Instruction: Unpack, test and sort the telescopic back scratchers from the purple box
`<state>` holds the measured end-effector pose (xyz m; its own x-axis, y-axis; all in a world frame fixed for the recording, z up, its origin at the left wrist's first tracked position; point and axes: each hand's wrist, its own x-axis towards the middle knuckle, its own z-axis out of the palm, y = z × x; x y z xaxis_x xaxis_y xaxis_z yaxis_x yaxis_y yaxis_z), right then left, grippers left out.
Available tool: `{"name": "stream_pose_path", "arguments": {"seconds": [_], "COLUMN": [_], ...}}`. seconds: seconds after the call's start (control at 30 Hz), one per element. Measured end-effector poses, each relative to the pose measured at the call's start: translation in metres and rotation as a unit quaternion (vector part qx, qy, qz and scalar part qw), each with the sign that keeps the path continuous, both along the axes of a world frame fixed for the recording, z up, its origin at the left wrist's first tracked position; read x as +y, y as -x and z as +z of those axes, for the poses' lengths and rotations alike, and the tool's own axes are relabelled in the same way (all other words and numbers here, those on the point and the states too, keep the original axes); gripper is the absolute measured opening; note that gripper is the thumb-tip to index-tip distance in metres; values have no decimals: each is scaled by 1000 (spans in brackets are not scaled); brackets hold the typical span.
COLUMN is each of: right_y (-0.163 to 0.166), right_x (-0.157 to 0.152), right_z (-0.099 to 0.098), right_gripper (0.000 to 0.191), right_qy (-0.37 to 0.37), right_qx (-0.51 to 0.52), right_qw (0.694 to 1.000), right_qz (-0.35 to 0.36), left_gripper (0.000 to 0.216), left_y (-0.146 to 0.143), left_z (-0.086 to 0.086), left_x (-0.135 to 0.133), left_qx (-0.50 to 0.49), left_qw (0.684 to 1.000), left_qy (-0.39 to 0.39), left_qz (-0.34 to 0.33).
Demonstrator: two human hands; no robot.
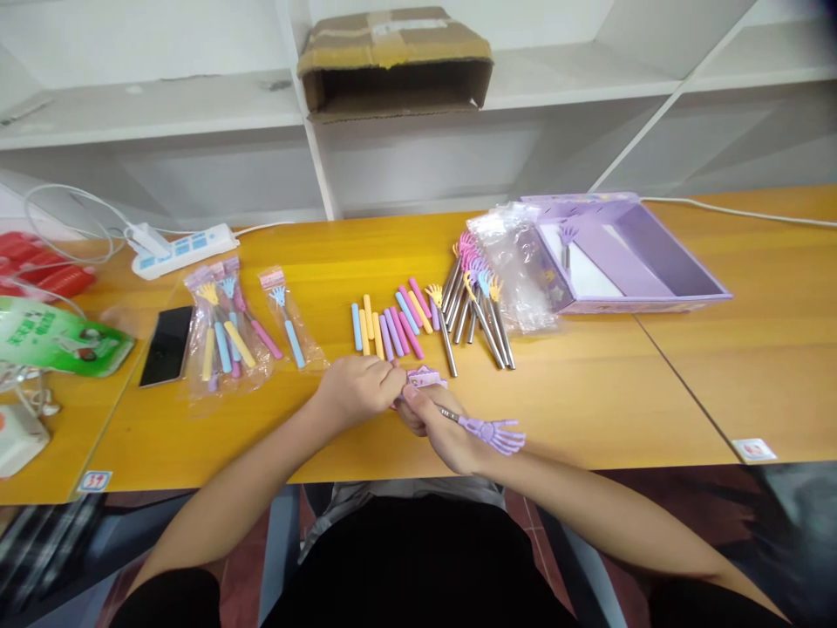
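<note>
In front of my body, both hands meet at the near side of the table. My right hand [441,427] is closed around a purple back scratcher [493,434], whose hand-shaped head points right with a bit of metal shaft showing. My left hand [363,388] forms a fist at the other end of it; the fingers cover the handle end. A small pink-purple printed card [426,377] shows just behind my right hand. Beyond the hands lie several coloured handle sleeves [392,327] and a pile of back scratchers [474,296] with bare metal rods.
Bagged back scratchers [228,323] lie at left, beside a black phone [166,346], a power strip [187,251] and a green pouch [65,336]. Clear plastic bags [516,262] rest against a purple box [660,305] at right. A cardboard box [396,65] sits on the shelf.
</note>
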<state>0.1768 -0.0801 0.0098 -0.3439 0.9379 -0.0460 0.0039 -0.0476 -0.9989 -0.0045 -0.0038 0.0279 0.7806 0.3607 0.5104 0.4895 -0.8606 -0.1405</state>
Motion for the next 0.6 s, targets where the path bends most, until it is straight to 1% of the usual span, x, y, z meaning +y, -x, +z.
{"name": "stream_pose_path", "arguments": {"seconds": [0.1, 0.17, 0.27, 0.37, 0.43, 0.5, 0.53, 0.57, 0.6], "right_y": [-1, -4, -15, -32, -42, -52, -59, -68, -78], "right_x": [-9, -16, -28, -38, -44, -51, -55, -60, -64], "right_z": [2, 3, 7, 16, 22, 27, 30, 33, 36], "right_gripper": [64, 64, 63, 57, 53, 51, 50, 50, 49], "right_qy": [-28, -35, -66, -115, -147, -180, -201, -226, -252], "right_qx": [-3, -9, -25, -73, -110, -127, -123, -113, -104], "right_qw": [1000, 999, 997, 990, 981, 974, 971, 967, 962], "right_qz": [12, 3, -18, 18, 56, 54, 38, 15, -14], "left_gripper": [40, 39, 39, 37, 36, 33, 32, 32, 31], "left_y": [5, 10, 22, 31, 36, 45, 53, 64, 77], "left_z": [7, 10, 11, 7, 1, -1, -1, 1, 5], "left_x": [-4, -4, 0, 6, 10, 18, 23, 29, 34], "left_qx": [8, 10, 15, 10, 22, 29, 28, 11, 5], "left_qw": [1000, 999, 999, 999, 999, 997, 994, 989, 986], "left_qy": [-8, -15, -24, -30, 7, 71, 103, 122, 123], "left_qz": [-20, -36, -31, -24, -39, -10, 23, 80, 108]}}
